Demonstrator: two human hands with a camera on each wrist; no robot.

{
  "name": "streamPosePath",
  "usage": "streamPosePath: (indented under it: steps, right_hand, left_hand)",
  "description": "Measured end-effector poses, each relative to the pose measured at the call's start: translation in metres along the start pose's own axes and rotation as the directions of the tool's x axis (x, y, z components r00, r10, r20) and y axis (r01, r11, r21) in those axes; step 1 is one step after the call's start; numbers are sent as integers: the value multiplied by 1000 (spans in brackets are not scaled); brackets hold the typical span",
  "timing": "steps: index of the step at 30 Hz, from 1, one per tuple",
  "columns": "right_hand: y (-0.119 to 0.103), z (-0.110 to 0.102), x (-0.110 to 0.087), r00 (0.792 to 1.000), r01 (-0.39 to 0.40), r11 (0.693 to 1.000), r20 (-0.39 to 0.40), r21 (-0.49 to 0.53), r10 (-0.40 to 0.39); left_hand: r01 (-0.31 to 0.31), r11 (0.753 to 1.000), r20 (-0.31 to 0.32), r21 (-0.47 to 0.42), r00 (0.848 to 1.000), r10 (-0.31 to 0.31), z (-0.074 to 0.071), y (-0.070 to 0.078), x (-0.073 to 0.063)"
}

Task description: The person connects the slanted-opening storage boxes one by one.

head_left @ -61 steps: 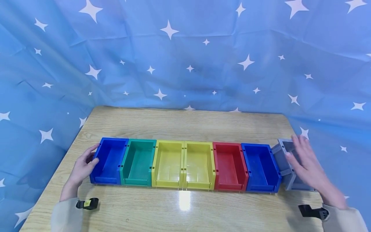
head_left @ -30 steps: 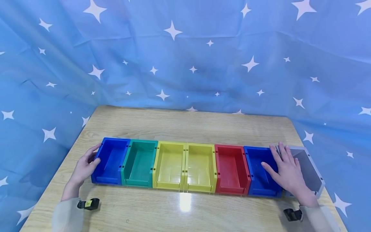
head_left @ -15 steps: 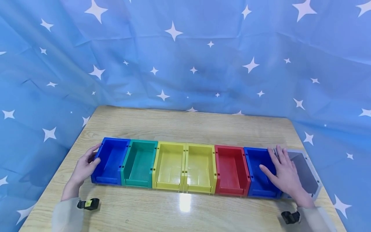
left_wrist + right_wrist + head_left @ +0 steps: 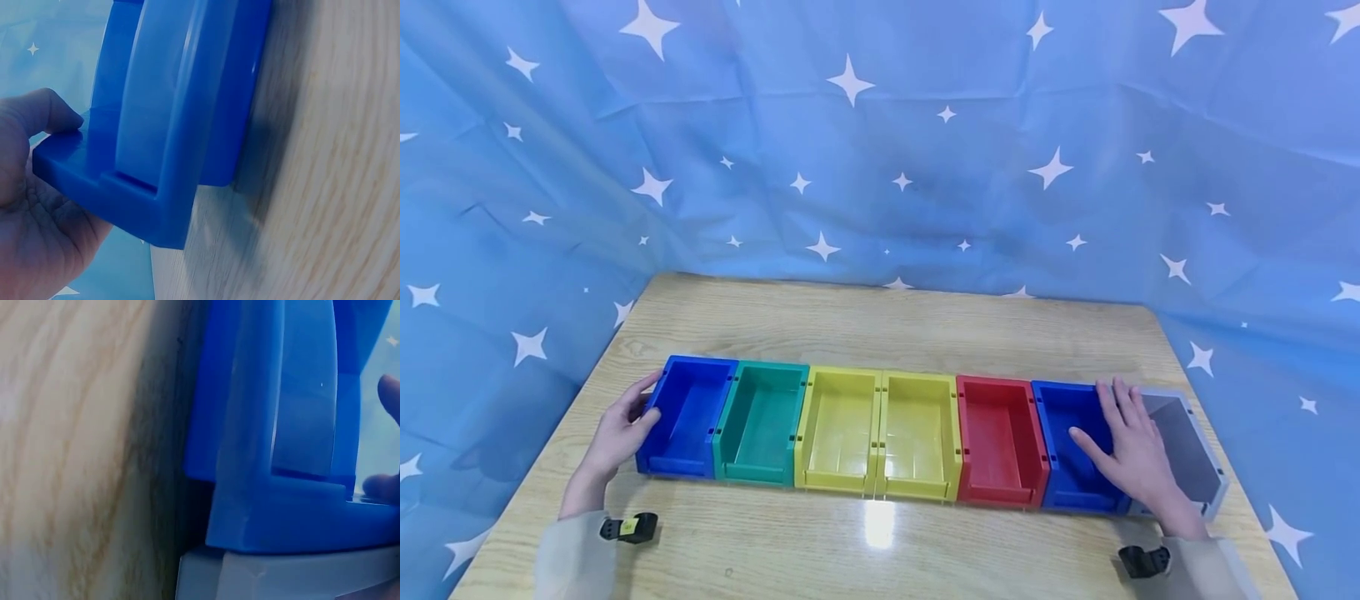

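Note:
Several plastic bins stand side by side in a row. At the row's left end my left hand (image 4: 613, 435) holds the side wall of a blue bin (image 4: 679, 467), thumb over the rim and the other fingers outside. The left wrist view shows that thumb (image 4: 53, 112) on the bin's edge. My right hand (image 4: 1138, 460) lies with straight fingers across the seam between the right-hand blue bin (image 4: 1078, 501) and the grey bin (image 4: 1185, 450) at the far right. In the right wrist view the blue bin's corner (image 4: 250, 512) sits right against the grey bin (image 4: 300, 572).
Between the blue bins stand a green bin (image 4: 760, 472), two yellow bins (image 4: 835, 481) (image 4: 913, 485) and a red bin (image 4: 1000, 495). The wooden table (image 4: 880, 321) ends close to the grey bin. A blue star-patterned cloth (image 4: 880, 133) hangs behind and around the table.
The grey bin, tilted beside the row at first, now sits level against the right blue bin. My right hand has moved left onto their shared edge. My left hand keeps its hold.

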State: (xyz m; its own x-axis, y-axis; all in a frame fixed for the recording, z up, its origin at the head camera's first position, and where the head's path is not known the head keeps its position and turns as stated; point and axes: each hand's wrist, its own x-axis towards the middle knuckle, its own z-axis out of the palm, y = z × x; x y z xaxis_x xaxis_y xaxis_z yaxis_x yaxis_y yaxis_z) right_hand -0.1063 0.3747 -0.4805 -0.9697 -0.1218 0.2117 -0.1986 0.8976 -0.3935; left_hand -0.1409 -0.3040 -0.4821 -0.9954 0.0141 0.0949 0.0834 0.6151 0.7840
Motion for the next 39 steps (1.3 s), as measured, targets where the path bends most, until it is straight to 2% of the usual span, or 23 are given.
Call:
streamPosePath:
  steps: [9, 15, 19, 25, 32, 39]
  right_hand:
    - [1, 5, 17, 999, 35, 999, -35, -13, -35]
    - [8, 6, 28, 995, 75, 997, -60, 11, -74]
    - [11, 6, 38, 995, 85, 996, -57, 10, -85]
    - [14, 6, 49, 997, 72, 997, -29, 5, -72]
    - [16, 5, 53, 999, 45, 999, -14, 11, -45]
    - [17, 8, 62, 999, 44, 999, 2, 15, -44]
  left_hand:
    - [40, 999, -18, 21, 999, -40, -3, -6, 3]
    - [74, 997, 20, 2, 997, -74, -2, -1, 13]
    - [72, 997, 44, -6, 996, -72, -2, 1, 22]
    - [77, 997, 12, 7, 997, -77, 1, -1, 32]
    - [49, 999, -38, 17, 998, -48, 5, -2, 40]
    - [82, 997, -46, 0, 996, -82, 6, 2, 49]
